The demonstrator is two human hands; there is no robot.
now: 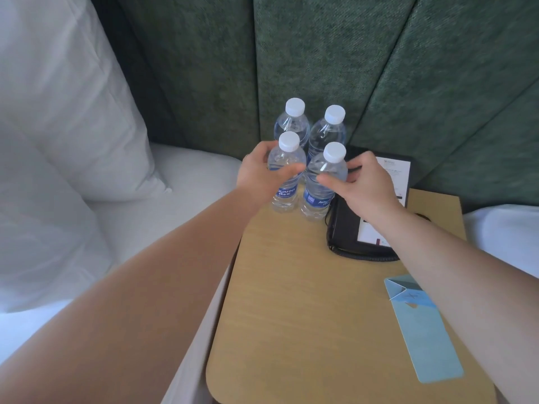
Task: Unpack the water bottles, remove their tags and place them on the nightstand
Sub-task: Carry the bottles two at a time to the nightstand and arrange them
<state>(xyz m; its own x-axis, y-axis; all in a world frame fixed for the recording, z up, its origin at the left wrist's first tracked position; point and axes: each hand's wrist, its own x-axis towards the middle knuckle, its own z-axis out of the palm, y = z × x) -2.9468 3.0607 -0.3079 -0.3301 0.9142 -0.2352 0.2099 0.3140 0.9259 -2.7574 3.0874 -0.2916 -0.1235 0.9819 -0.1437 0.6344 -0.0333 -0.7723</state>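
Left hand (259,167): fingers curled round the shoulder of the near left bottle (284,177), thumb across its front, forearm reaching in from the lower left. Right hand (361,182): thumb and fingers closed lightly on the near right bottle (320,185) below its cap, forearm entering from the lower right. Both held bottles: upright, long axis vertical, white caps up, blue labels facing the camera, bases on the nightstand (306,301), touching each other. Far left bottle (292,123) and far right bottle (328,132): upright just behind, all four grouped at the far left corner of the top. Black folder (350,228): just beside the bottles, along the far right edge. Light blue card sleeve (423,330): flat near the right edge. White pillow (58,97): on the bed at left.
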